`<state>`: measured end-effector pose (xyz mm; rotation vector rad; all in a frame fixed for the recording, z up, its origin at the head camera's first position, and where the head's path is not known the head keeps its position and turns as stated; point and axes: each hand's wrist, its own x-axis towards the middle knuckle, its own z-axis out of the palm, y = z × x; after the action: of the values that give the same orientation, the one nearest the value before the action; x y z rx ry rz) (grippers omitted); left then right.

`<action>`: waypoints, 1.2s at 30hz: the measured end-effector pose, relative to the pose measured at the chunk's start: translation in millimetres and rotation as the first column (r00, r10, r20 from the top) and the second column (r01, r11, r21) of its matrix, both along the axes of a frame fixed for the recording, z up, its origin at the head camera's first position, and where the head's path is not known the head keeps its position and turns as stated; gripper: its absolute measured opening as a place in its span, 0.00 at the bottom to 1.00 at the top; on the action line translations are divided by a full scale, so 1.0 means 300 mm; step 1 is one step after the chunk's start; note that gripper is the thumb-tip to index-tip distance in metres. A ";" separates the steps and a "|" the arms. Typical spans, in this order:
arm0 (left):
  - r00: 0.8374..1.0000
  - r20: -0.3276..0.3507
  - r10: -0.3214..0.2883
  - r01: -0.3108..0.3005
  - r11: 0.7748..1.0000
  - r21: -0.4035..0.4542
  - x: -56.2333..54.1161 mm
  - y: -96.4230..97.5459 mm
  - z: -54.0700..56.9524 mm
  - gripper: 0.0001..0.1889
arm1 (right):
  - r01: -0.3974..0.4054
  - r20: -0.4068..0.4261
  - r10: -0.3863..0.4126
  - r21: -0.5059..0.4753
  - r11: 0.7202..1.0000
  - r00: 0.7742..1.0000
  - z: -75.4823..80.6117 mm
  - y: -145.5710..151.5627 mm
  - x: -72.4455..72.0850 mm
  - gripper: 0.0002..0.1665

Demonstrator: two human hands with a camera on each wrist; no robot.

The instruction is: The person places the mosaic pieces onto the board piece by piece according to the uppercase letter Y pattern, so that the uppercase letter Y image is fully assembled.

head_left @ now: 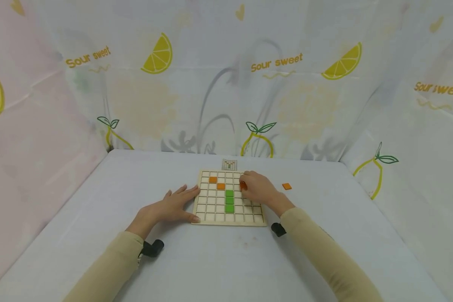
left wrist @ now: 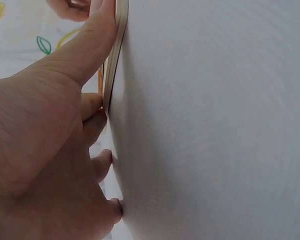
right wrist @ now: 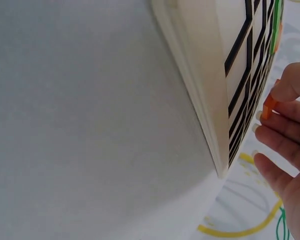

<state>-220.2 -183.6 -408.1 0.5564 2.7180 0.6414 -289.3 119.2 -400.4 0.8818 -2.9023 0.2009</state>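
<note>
A wooden grid board (head_left: 211,217) lies flat on the white table. Two orange tiles (head_left: 213,179) sit on a diagonal in its upper left squares, and below them a column of green tiles (head_left: 229,200) runs down the middle. My right hand (head_left: 258,187) is over the board's upper right part and pinches an orange tile (right wrist: 269,106) between thumb and fingers. At the board's left edge my left hand (head_left: 173,206) rests with fingers spread, its thumb near the lower left corner. The squares beneath my right hand are hidden.
Another orange tile (head_left: 286,186) lies on the table to the right of the board. Behind the board's far edge is a small card (head_left: 229,165) with a printed grid pattern. Lemon-printed cloth (head_left: 219,105) hangs around the table's back and sides.
</note>
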 end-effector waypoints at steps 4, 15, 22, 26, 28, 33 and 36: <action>1.000 -0.007 -0.004 0.004 1.000 -0.006 -0.003 0.002 0.001 0.56 | 0.002 0.024 -0.003 0.014 1.000 1.000 -0.002 -0.014 -0.006 0.13; 1.000 0.001 0.003 -0.003 1.000 0.005 -0.001 0.002 0.001 0.55 | 0.005 0.018 -0.005 0.008 1.000 1.000 -0.002 -0.037 0.001 0.12; 1.000 0.006 0.006 -0.006 1.000 0.004 0.000 0.001 0.005 0.55 | -0.014 0.014 0.014 0.002 1.000 1.000 -0.006 -0.042 -0.008 0.13; 1.000 -0.005 -0.002 0.002 1.000 -0.005 -0.005 0.001 -0.001 0.55 | -0.007 0.011 0.007 0.015 1.000 1.000 -0.007 -0.048 -0.010 0.13; 1.000 -0.008 -0.002 0.002 1.000 -0.005 -0.007 0.001 -0.004 0.55 | -0.005 0.011 0.004 0.013 1.000 1.000 -0.006 -0.051 -0.010 0.12; 1.000 -0.012 -0.001 0.001 1.000 -0.010 -0.009 0.000 -0.005 0.55 | -0.009 0.002 0.009 0.015 1.000 1.000 -0.003 -0.056 -0.007 0.11; 1.000 -0.015 -0.006 0.005 1.000 -0.018 -0.009 0.000 -0.006 0.55 | -0.009 -0.001 0.009 0.025 1.000 1.000 -0.007 -0.056 -0.006 0.10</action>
<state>-222.9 -183.5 -410.0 0.5664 2.7327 0.6134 -291.1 102.5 -402.4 0.8982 -2.9069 0.1645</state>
